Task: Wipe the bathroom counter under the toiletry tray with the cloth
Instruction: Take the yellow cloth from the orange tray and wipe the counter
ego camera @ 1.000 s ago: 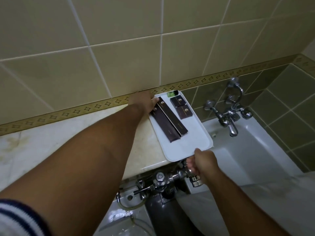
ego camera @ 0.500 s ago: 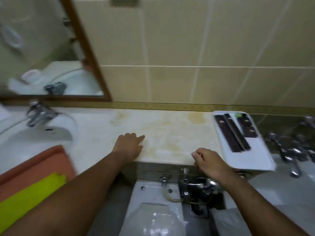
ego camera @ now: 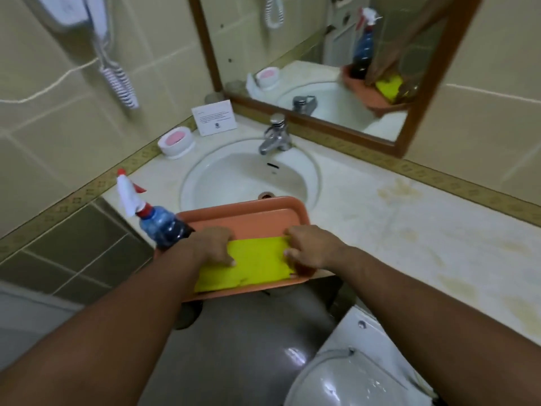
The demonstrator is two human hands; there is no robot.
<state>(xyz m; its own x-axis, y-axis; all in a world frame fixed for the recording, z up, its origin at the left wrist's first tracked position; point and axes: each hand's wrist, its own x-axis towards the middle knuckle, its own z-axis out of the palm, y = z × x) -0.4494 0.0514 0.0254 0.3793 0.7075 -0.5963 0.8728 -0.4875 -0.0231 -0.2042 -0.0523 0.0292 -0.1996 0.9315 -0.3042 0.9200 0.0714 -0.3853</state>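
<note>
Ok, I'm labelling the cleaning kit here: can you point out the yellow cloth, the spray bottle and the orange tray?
yellow cloth [ego camera: 257,263], head view, on its flat middle between the hands.
spray bottle [ego camera: 158,224], head view, on its clear blue body.
orange tray [ego camera: 243,208], head view, on its far rim by the sink.

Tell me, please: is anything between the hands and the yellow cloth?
Nothing visible. The left hand and right hand already rest on the yellow cloth, which lies in the orange tray; the spray bottle stands aside, left.
</note>
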